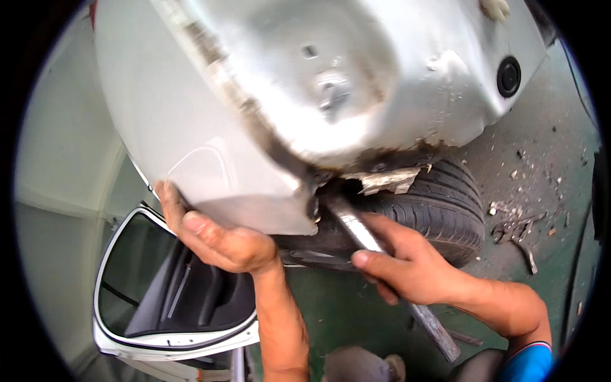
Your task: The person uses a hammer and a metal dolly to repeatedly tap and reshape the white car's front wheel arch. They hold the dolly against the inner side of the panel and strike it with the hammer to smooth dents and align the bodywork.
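A silver-grey car body panel (pixel 210 159) curves across the upper left. My left hand (pixel 223 242) grips its lower edge, with the fingertips and thumb against the metal. In my right hand (pixel 414 261) is a thick metal bar (pixel 353 226), fingers closed round its middle. The bar slants up into a dark gap at the panel's torn, rusty corner, hiding its upper end. Its flat lower end (pixel 445 347) sticks out below my fist. Beside the gap hangs a jagged, pale broken piece (pixel 391 181). Just behind my right hand is a black tyre (pixel 439 210).
A detached white-edged car door (pixel 178 293) stands at the lower left. Metal tools (pixel 522 239) and pale debris litter the green floor at right, where a dark cable (pixel 576 267) also runs. A gloved hand (pixel 495 9) shows at the top right, near a round black fitting (pixel 508 76).
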A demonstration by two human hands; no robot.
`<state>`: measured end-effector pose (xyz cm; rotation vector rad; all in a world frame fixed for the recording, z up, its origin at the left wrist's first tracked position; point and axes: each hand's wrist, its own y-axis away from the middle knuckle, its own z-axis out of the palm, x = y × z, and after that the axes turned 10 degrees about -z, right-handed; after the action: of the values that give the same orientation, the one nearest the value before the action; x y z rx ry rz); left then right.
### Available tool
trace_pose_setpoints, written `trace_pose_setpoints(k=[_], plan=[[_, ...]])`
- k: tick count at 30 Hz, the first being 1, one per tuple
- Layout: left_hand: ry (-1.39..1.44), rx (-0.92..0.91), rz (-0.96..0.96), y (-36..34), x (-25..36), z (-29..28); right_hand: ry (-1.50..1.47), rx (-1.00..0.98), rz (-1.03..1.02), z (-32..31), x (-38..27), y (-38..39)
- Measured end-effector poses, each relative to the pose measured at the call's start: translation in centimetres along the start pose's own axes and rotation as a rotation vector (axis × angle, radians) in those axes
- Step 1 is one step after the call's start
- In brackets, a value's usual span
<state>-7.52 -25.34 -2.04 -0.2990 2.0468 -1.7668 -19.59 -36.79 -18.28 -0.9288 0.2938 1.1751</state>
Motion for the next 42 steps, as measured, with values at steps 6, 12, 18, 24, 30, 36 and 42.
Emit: trace_pose_setpoints(k=[6,12,18,24,30,36,42], plan=[[-0.013,-0.225,0.067,8.7,-1.0,-3.6,0.420,-0.036,-0.081,-1.1,0.7,4.8],[0.834,-0.153,-0.844,8.9,1.0,-5.2,1.028,-0.014,-0.338,-2.1,3.5,7.9],[1.442,-0.302,-1.163,6.1,0.3,-4.6,1.603,-0.105,-0.671,1.7,0.6,5.9],[1.452,-0.206,-1.194,6.1,0.3,-3.6,1.749,-0.170,-0.845,4.7,-1.5,3.9],[1.463,-0.188,-1.155,6.2,0.2,-3.1,1.875,0.011,-0.778,4.2,-1.1,2.9],[1.537,-0.170,-1.159,6.6,0.0,-2.9,1.976,-0.021,-0.641,3.9,-1.6,2.4],[1.726,-0.221,-1.207,6.7,-0.5,-3.7,1.934,-0.079,-0.655,5.9,-1.9,1.7]])
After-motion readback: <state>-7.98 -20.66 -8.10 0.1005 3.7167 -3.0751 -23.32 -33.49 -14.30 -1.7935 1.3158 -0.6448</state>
